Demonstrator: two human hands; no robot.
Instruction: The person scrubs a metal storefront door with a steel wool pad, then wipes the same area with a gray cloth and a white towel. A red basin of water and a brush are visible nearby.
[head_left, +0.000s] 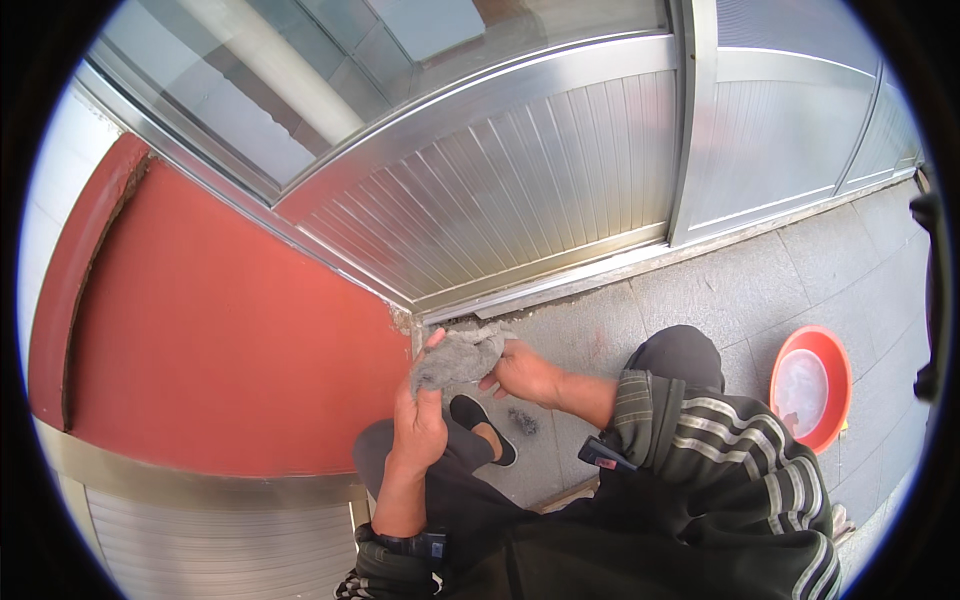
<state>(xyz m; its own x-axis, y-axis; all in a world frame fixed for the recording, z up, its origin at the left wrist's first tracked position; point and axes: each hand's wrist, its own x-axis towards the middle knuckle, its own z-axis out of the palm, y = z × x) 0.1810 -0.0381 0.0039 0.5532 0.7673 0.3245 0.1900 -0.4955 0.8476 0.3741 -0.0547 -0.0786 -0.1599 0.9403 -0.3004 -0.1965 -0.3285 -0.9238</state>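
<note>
A grey, wrinkled cloth (463, 358) is held between my two hands, above the tiled floor near the corner of the red wall. My left hand (421, 420) grips its left end, fingers upward along the cloth. From the right, my right hand (521, 370) pinches the other end. Below the hands, one black shoe (480, 427) stands on the grey tiles, and beside it lies a small dark clump (523, 421) that I cannot identify.
An aluminium door panel with ribs (525, 187) rises ahead. To the left is a red wall panel (247, 337), with a slatted shutter (225, 540) below it. A red plastic basin (840, 397) holding whitish liquid stands on the tiles at right.
</note>
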